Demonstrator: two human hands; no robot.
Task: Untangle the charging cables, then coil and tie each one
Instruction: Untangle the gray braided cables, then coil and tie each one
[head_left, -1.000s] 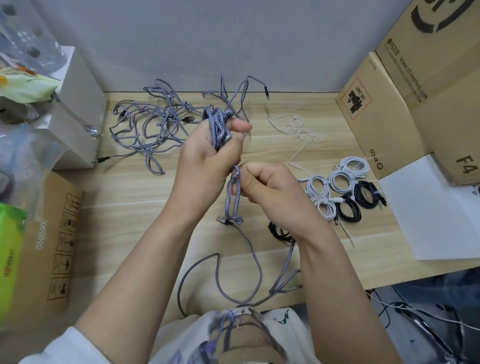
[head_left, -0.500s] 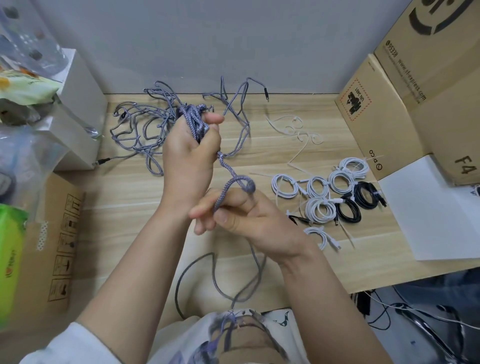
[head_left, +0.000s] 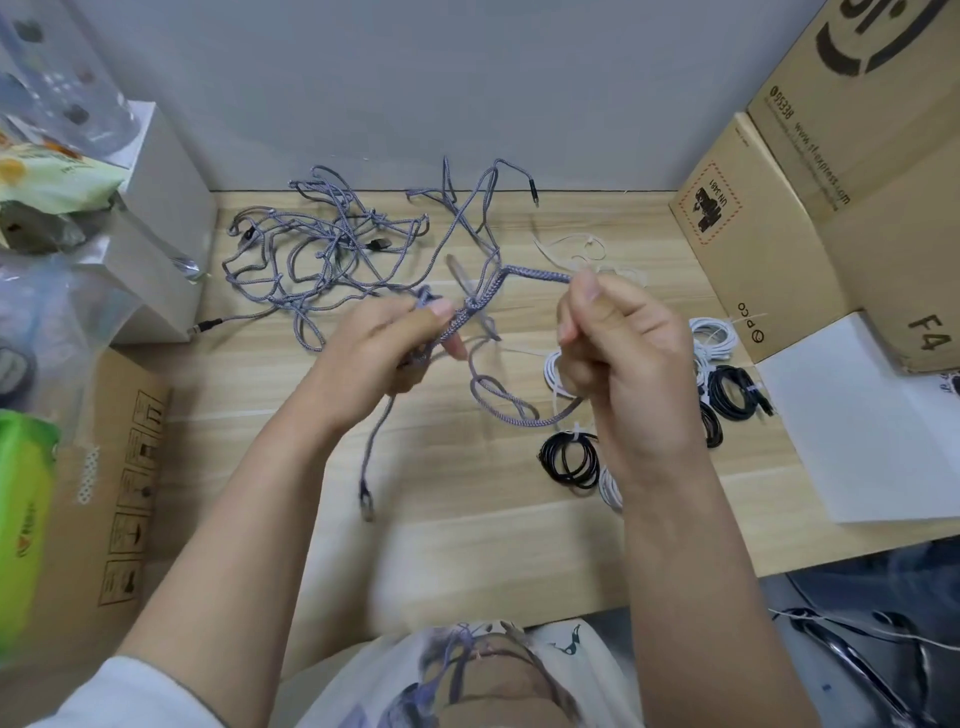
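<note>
Pinched between our two hands is one grey braided cable: our left hand curls round a bunched length of it, and our right hand nips another stretch between thumb and fingertips, with the doubled strand drawn taut between them above the wooden table. A slack loop of the same cable sags below our right hand, and one plug end dangles toward the near edge.

We judge the job partly done. On the right of the table lie finished coils, white ones and black ones, each looking bound with a tie. Behind our hands, against the wall, a grey tangle of braided cables is not yet sorted; how many it holds we cannot tell. Loose white ties wait near it.

So what is left, as we read it: finish freeing and coiling the cable in hand, tie it, then work through the heap strand by strand
</note>
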